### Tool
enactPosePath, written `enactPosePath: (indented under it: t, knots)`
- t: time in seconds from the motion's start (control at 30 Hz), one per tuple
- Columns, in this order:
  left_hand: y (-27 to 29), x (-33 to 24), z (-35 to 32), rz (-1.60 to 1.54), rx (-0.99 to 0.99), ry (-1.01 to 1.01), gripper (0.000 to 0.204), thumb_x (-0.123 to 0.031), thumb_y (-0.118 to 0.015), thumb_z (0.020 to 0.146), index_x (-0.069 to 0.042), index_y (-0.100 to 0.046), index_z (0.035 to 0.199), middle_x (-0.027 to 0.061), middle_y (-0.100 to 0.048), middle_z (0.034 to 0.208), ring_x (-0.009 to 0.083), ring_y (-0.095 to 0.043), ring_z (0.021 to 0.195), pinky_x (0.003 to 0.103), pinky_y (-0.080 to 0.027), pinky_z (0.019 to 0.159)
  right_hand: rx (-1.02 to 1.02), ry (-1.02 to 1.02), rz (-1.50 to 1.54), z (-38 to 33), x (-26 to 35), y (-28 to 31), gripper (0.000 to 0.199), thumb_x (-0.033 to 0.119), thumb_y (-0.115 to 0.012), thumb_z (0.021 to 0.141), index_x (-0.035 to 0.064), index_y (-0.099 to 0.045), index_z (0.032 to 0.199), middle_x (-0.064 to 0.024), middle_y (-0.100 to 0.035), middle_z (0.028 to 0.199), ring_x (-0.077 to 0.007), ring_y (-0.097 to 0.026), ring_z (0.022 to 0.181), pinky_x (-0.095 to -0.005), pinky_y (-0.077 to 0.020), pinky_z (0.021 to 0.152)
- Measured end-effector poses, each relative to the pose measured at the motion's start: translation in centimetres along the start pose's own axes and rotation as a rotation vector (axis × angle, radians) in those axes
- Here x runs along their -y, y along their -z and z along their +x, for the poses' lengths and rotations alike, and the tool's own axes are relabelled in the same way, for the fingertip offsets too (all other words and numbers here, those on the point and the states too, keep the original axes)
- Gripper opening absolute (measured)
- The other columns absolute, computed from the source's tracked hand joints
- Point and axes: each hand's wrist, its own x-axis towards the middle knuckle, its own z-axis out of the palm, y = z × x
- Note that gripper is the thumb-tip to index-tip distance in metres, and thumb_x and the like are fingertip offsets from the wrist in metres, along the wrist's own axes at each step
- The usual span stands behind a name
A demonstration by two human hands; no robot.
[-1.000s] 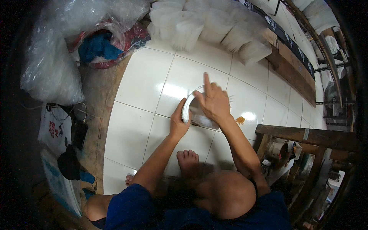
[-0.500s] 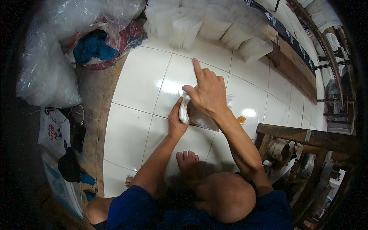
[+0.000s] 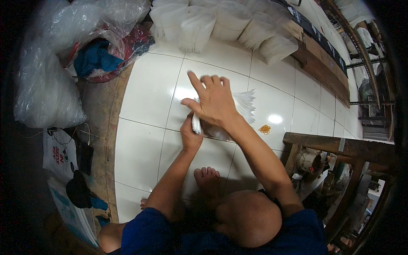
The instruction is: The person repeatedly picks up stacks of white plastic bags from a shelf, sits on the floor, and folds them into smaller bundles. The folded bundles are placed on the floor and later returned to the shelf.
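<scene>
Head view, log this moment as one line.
left hand: gripping bag stack end | right hand: flat on stack | floor: white tile

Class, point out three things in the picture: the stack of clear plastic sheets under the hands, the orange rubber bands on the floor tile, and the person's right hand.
Stack of clear plastic sheets [image 3: 245, 103]: head view, fanned right end.
Orange rubber bands [image 3: 264, 128]: head view, middle.
Right hand [image 3: 212, 100]: head view, back of hand.

Small packing workshop: white tiled floor [image 3: 144, 102], stacked plastic bundles [image 3: 221, 21], bulging clear sacks [image 3: 42, 93], wooden workbench [image 3: 340, 146].
</scene>
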Motion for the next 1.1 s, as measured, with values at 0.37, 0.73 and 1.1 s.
enactPosePath:
  t: [0.37,0.73,1.1]
  knots:
    - [2.2,-1.6,2.1,0.113,0.057,-0.265,0.043,0.006,-0.061,0.075,-0.004,-0.057,0.117,0.0187,-0.064,0.102,0.0378,-0.063,0.097,0.042,-0.051,0.081,0.162,-0.048,0.012,-5.6,-5.9,2.3,0.058,0.030,-0.069,0.081,0.0041,-0.048,0.128,-0.0147,-0.061,0.097,-0.0342,-0.058,0.097,-0.0455,-0.0408,0.091]
    - [10.9,-17.8,7.1,0.735,0.505,-0.879,0.021,-0.013,-0.065,0.073,-0.006,-0.059,0.092,0.0072,-0.061,0.079,0.0246,-0.061,0.073,0.038,-0.043,0.065,0.061,-0.132,0.771,-13.5,-7.6,0.1,0.037,0.019,-0.065,0.082,0.0029,-0.058,0.114,-0.0178,-0.062,0.115,-0.0325,-0.058,0.106,-0.0451,-0.0417,0.097]
    - [15.6,-32.3,6.9,0.932,0.693,-0.644,0.007,-0.007,-0.062,0.070,-0.005,-0.060,0.076,0.0131,-0.065,0.072,0.0305,-0.065,0.068,0.039,-0.049,0.066,0.181,0.099,2.962,-5.9,-0.5,-7.3,0.097,0.081,-0.022,0.085,-0.0006,-0.049,0.130,-0.0196,-0.056,0.128,-0.0326,-0.052,0.119,-0.0451,-0.0392,0.104]
